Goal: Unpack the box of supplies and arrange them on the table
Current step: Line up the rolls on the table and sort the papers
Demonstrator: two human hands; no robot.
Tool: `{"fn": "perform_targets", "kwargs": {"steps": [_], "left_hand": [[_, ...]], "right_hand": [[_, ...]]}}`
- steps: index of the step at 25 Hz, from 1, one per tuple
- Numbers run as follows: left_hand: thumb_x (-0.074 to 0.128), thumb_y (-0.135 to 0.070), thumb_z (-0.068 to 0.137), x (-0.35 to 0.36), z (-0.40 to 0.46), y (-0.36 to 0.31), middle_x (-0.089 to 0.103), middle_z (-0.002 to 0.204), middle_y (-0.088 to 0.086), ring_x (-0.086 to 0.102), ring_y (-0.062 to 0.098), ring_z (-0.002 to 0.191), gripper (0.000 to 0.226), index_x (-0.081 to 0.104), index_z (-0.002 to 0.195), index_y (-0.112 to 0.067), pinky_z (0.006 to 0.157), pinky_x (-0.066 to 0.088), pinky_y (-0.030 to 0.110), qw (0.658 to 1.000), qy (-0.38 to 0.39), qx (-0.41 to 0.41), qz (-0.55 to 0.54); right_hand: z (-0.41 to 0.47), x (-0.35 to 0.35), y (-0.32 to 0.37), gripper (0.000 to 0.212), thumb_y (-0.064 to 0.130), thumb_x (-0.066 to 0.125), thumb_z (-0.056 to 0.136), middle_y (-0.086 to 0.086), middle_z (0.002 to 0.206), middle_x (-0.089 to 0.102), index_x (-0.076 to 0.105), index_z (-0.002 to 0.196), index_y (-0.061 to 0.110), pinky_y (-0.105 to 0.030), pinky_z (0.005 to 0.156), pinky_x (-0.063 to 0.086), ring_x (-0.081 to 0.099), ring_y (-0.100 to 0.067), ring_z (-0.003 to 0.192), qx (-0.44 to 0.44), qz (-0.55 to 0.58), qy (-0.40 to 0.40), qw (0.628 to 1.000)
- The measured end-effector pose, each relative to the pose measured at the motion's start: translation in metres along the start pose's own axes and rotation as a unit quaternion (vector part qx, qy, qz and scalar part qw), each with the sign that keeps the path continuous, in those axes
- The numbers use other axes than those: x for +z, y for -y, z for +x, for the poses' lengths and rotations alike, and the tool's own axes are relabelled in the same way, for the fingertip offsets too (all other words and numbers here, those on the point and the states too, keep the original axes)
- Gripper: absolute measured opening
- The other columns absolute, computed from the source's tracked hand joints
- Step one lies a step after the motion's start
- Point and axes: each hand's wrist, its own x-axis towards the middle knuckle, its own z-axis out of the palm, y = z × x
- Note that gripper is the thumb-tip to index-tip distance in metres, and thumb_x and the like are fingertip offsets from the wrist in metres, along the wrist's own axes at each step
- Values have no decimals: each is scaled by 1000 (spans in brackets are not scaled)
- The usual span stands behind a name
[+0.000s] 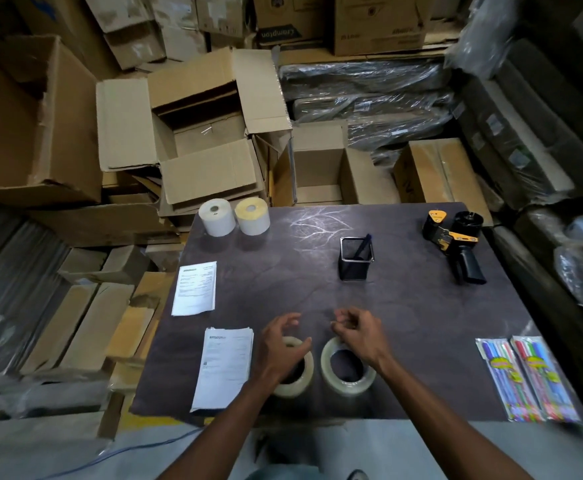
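Two clear tape rolls lie flat side by side near the front of the dark table [404,323]: the left roll [298,384] and the right roll [345,377]. My left hand [281,344] hovers over the left roll with fingers spread, holding nothing. Just above the right roll's far rim, my right hand [359,332] has loosely curled fingers and is empty. The open cardboard box [200,133] stands behind the table's far left corner and looks empty.
Two label rolls [234,216] stand at the far left corner. Two paper stacks [196,289] [224,367] lie on the left. A mesh pen holder [356,258], a tape dispenser [456,240] and two pen packs [525,379] occupy the right. Stacked cartons surround the table.
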Motion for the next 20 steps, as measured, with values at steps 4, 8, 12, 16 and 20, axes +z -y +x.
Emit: {"fn": "perform_targets", "kwargs": {"steps": [4, 8, 12, 16, 20], "left_hand": [[81, -44, 60, 2, -31, 3, 64, 109, -14, 61, 5, 98, 57, 65, 114, -31, 84, 55, 32, 998, -30, 30, 55], [77, -58, 56, 1, -54, 7, 52, 137, -7, 51, 13, 123, 88, 48, 134, -32, 101, 47, 37, 992, -17, 17, 128], [72, -63, 54, 2, -63, 9, 40, 150, -8, 39, 17, 137, 100, 37, 143, -35, 109, 37, 47, 978, 8, 3, 210], [77, -55, 50, 1, -66, 11, 32, 153, -3, 35, 23, 138, 112, 27, 148, -36, 108, 36, 45, 977, 10, -49, 208], [87, -46, 50, 5, -67, 8, 23, 160, 5, 26, 28, 145, 129, 13, 154, -29, 115, 29, 42, 982, 11, -125, 138]], "right_hand": [[-32, -18, -19, 47, 38, 87, 68, 10, 102, 68, 69, 108, 21, -21, 81, 47, 63, -8, 94, -33, -63, 15, 997], [-55, -18, -42, 85, 58, 89, 49, 6, 117, 53, 54, 122, 35, -30, 87, 46, 49, -16, 110, -55, -113, 34, 991], [-70, -14, -52, 122, 60, 92, 41, 4, 140, 37, 31, 145, 40, -36, 101, 43, 35, -19, 129, -43, -95, 70, 992], [-72, -4, -60, 138, 61, 88, 42, 0, 156, 29, 19, 155, 24, -40, 115, 36, 31, -23, 142, -16, -94, 62, 993], [-75, 0, -60, 132, 58, 86, 41, -1, 151, 34, 24, 152, 24, -38, 112, 40, 37, -22, 137, -18, -69, 38, 997]]}}
